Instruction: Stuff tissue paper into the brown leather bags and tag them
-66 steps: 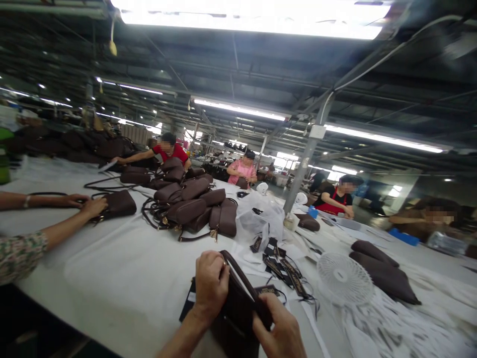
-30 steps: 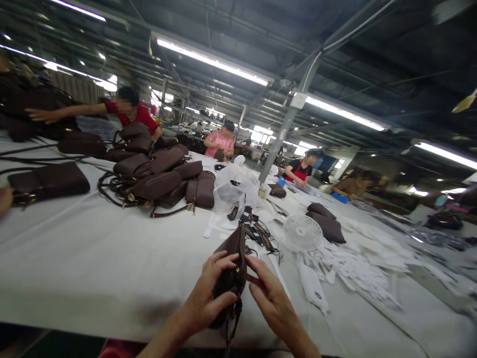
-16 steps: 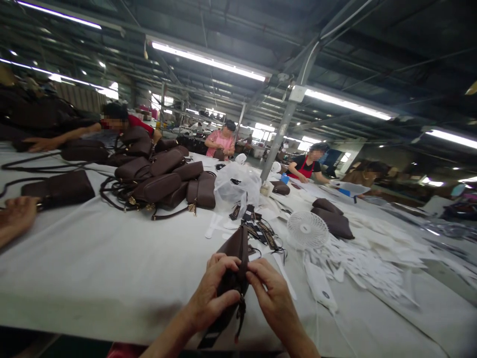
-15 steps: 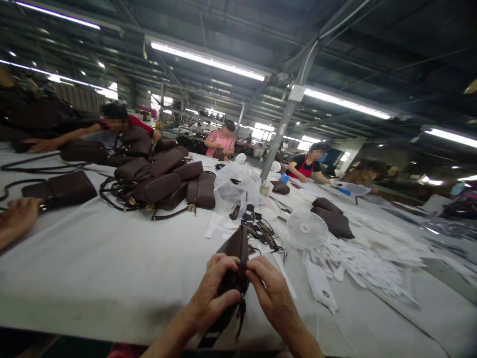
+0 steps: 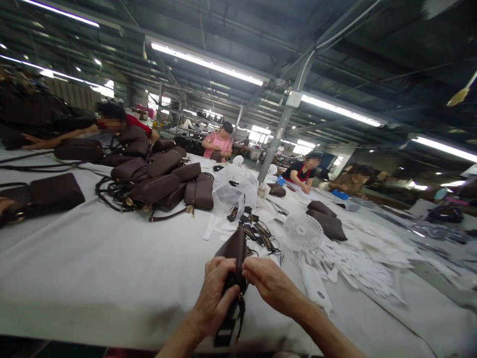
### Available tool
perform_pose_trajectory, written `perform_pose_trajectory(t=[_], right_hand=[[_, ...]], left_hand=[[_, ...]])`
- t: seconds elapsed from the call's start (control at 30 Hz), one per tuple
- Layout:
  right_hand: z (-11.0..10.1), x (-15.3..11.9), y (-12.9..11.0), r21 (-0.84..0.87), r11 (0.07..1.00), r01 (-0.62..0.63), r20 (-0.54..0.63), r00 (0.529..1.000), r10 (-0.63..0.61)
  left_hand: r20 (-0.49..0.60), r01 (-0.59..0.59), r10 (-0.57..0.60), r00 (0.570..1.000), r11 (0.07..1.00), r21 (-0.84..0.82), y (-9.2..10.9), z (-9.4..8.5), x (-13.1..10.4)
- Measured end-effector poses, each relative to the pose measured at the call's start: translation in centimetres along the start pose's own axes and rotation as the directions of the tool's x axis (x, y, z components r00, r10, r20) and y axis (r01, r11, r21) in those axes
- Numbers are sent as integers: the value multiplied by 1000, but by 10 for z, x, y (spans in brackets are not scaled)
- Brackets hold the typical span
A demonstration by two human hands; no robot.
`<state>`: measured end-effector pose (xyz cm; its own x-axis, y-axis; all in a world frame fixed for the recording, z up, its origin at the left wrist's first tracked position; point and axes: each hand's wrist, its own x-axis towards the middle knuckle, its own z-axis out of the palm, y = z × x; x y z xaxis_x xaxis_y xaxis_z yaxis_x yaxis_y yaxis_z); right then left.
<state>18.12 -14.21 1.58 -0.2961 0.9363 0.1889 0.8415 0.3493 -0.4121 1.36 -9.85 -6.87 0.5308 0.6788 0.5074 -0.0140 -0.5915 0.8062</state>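
A dark brown handbag [image 5: 234,246] stands on end at the table's near edge, between both my hands. My left hand [image 5: 216,293] is closed round its left side, thumb pressed near the zipper seam. At the bag's right edge, my right hand [image 5: 265,278] has its fingers pinched together on the seam; what exactly lies under the fingertips is hidden. Below my hands hang a dark zipper pull [image 5: 241,303] with gold-coloured metal and a black tag [image 5: 224,333] with a white patch. Just beyond the bag lie black hang tags [image 5: 261,232] with gold lettering.
Piled brown handbags [image 5: 156,189] lie left of centre. Another person's hand touches a bag [image 5: 55,196] at far left. A plastic bag [image 5: 234,186], white fan [image 5: 303,231], paper pieces [image 5: 346,268] and two brown pouches [image 5: 326,221] lie ahead. Several people work around the table.
My right hand has shifted slightly, its forearm now angled more to the right. The black tag below the bag shows more. A person at far right has straightened up.
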Motion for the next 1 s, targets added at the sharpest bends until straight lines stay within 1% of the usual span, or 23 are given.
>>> perform_pose_trajectory(t=[0.07,0.17,0.23,0.3,0.37,0.43,0.5,0.57,0.63,0.73,0.77,0.8,0.87,0.93,1.0], right_hand=[[-2,2,6,94,993,-69,13,998,69],[-4,7,20,290,936,-197,89,980,179],[-6,9,27,344,914,-213,136,975,176],[-10,10,30,289,944,-159,129,984,126],[-16,12,29,178,981,-76,107,993,58],[-20,13,25,90,996,-11,106,994,1],[-23,14,22,25,1000,15,102,995,-18],[-22,15,20,-23,1000,7,99,995,-5],[-21,16,19,-34,999,-15,100,995,19],[-22,19,20,1,1000,-26,109,994,26],[-23,21,21,14,1000,-28,112,993,26],[-24,23,22,25,999,-29,117,993,26],[-26,26,22,68,997,-41,148,989,30],[-26,25,20,125,991,-41,191,981,17],[-25,19,15,121,992,-22,207,978,-3]], left_hand=[[32,-9,8,999,1000,12,-3,-1,5],[145,-80,75,987,996,31,-10,-8,16],[235,-145,127,964,987,64,-12,-17,25],[328,-207,169,929,974,86,-11,-28,35],[420,-257,203,885,963,76,-7,-37,47],[493,-272,209,845,961,58,-5,-43,60],[538,-272,195,820,960,67,-6,-44,72],[558,-278,190,808,958,76,-10,-40,80],[539,-255,192,820,966,44,-16,-33,85],[455,-127,139,880,990,-56,-24,-21,87],[429,-106,128,894,992,-75,-27,-18,87],[406,-110,133,904,991,-80,-28,-16,88],[377,-157,164,912,986,-50,-30,-14,88],[364,-204,182,913,979,24,-31,-14,88],[355,-232,181,917,967,105,-32,-15,87]])
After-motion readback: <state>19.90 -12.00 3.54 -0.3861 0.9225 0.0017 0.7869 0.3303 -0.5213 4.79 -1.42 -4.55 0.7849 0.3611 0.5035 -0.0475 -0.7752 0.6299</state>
